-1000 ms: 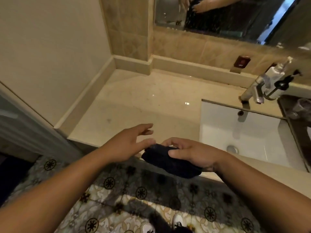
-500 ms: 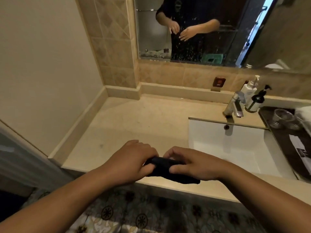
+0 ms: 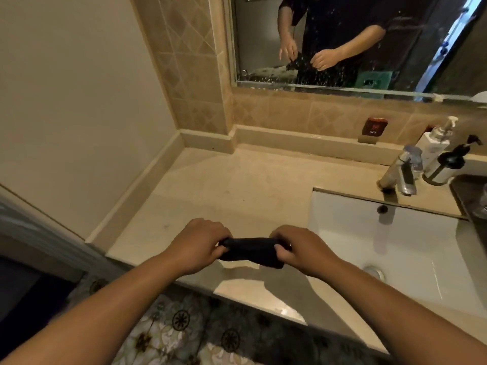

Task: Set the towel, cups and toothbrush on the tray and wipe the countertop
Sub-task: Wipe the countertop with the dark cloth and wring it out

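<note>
A small dark cloth (image 3: 249,251) is stretched between both hands just above the front of the beige countertop (image 3: 237,185). My left hand (image 3: 200,245) grips its left end and my right hand (image 3: 300,247) grips its right end. The dark tray (image 3: 466,196) shows only as a sliver at the right edge, with a clear glass cup (image 3: 482,206) barely visible on it. No toothbrush or towel can be seen.
A white sink (image 3: 382,241) with a chrome tap (image 3: 403,172) lies right of the hands. A white pump bottle (image 3: 434,146) and a dark-topped pump bottle (image 3: 448,164) stand behind the tap. A mirror (image 3: 342,40) and a tiled wall rise at the back, a plain wall at the left.
My left hand has closed on the cloth's left end, so both hands now hold it and pull it out lengthwise. The view has tilted up toward the mirror.
</note>
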Action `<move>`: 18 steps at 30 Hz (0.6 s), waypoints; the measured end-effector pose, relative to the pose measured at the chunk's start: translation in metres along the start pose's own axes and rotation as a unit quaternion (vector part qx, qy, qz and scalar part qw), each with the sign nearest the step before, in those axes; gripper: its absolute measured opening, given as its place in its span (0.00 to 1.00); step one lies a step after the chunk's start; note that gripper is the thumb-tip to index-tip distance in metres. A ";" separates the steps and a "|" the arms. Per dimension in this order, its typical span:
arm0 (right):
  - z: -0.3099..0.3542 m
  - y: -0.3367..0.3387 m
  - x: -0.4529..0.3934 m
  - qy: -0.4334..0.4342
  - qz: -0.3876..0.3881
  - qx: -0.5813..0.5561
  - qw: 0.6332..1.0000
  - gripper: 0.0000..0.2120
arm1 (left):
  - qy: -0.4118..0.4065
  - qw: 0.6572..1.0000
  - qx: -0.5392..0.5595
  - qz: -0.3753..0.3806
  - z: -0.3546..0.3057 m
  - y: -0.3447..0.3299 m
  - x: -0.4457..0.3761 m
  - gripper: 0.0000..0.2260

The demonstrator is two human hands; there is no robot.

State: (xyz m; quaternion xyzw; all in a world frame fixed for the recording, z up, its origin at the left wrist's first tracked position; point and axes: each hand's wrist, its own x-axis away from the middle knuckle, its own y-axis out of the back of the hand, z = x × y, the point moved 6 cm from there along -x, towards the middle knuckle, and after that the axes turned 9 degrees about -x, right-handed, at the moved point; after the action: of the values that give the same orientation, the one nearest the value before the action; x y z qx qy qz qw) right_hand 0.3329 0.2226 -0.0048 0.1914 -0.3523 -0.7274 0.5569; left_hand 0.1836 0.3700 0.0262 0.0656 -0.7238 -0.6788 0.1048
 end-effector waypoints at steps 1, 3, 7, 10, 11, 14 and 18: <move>-0.002 0.005 -0.013 0.021 -0.010 0.033 0.999 0.09 | 0.007 1.000 -0.018 -0.016 0.005 -0.006 -0.010 0.06; -0.006 0.008 -0.039 0.052 -0.033 0.115 0.991 0.10 | 0.025 0.997 -0.064 -0.030 0.014 -0.020 -0.029 0.03; -0.023 -0.024 -0.065 0.054 -0.034 0.298 0.952 0.10 | 0.019 0.991 -0.133 -0.024 0.027 -0.061 -0.045 0.11; -0.033 -0.073 -0.043 0.125 -0.058 0.250 0.958 0.02 | -0.028 0.991 -0.132 -0.015 0.026 -0.114 -0.028 0.10; -0.037 -0.088 -0.032 0.136 -0.073 0.202 0.967 0.03 | -0.046 0.990 -0.134 -0.002 0.024 -0.130 -0.019 0.10; -0.055 -0.121 -0.013 0.076 -0.070 0.162 0.981 0.10 | -0.069 0.989 -0.130 0.022 0.021 -0.160 0.001 0.18; -0.054 -0.123 -0.004 0.060 -0.077 0.152 0.983 0.11 | -0.037 0.988 -0.133 0.070 0.026 -0.172 0.013 0.31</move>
State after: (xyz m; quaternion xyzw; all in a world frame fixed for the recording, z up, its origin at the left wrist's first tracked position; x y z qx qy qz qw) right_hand 0.2869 0.2261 -0.1315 0.3438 -0.4093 -0.6933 0.4833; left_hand 0.1563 0.3805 -0.1454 -0.0250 -0.6331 -0.7622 0.1329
